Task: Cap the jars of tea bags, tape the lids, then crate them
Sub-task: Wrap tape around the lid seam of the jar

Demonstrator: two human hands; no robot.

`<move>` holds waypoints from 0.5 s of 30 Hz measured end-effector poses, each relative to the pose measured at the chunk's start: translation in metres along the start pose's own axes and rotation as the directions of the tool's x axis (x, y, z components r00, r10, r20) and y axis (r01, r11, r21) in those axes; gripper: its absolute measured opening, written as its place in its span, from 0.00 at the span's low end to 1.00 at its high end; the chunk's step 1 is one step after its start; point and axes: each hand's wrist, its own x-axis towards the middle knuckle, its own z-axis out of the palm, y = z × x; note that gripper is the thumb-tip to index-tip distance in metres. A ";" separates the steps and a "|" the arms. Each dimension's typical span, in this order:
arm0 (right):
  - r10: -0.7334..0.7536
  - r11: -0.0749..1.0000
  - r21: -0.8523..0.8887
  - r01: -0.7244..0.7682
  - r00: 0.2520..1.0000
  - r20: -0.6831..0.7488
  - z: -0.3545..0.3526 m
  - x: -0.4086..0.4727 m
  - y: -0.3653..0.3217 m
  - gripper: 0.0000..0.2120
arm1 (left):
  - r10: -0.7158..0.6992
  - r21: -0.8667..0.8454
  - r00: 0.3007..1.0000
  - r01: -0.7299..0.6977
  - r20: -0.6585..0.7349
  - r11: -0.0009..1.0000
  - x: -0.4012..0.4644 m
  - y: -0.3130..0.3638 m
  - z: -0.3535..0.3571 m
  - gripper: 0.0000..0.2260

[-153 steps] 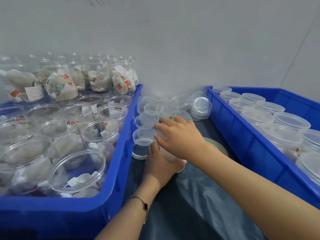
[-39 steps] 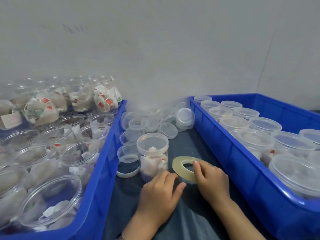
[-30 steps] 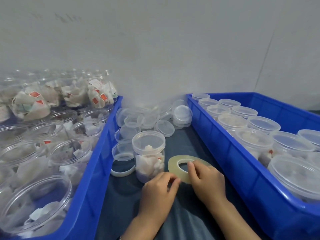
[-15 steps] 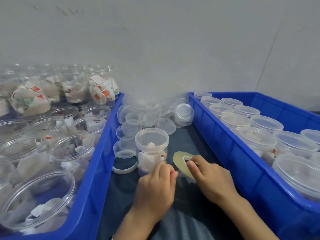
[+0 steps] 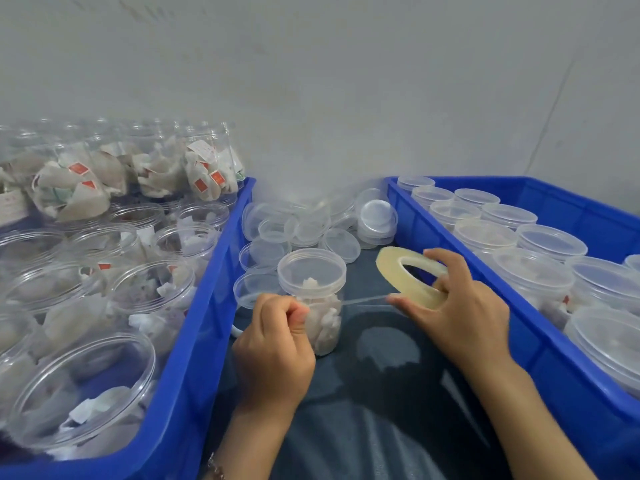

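Surface: a dark cloth [image 5: 374, 393] is spread between two blue crates [image 5: 194, 344], loose lids [image 5: 341, 240] behind.
Room: a plain grey wall [image 5: 346, 98] is seen.
Capped jar [image 5: 317, 299]: stood between the crates.
Left hand [image 5: 273, 355]: tape end pinched.
Right hand [image 5: 460, 313]: tape roll [image 5: 408, 277] gripped.

Head-worn wide view, facing forward and down, close above hands [image 5: 346, 323]

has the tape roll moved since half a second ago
Yes. The tape roll, lying flat on the dark cloth beside the capped jar before, is now lifted and tilted in the right hand, nearer the right crate.
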 end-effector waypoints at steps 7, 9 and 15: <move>0.024 0.999 0.024 -0.025 0.999 0.046 0.032 0.004 0.003 0.49 | -0.173 0.062 0.983 0.169 0.061 0.984 0.005 -0.008 0.003 0.14; 0.026 0.999 0.023 -0.026 1.000 0.007 0.034 0.004 0.002 0.49 | -0.200 0.062 0.978 0.196 0.065 0.979 0.006 -0.008 0.004 0.14; 0.049 0.998 0.053 -0.046 0.997 -0.055 0.036 0.001 0.001 0.48 | -0.195 0.071 0.978 0.190 0.071 0.979 0.004 -0.008 0.006 0.14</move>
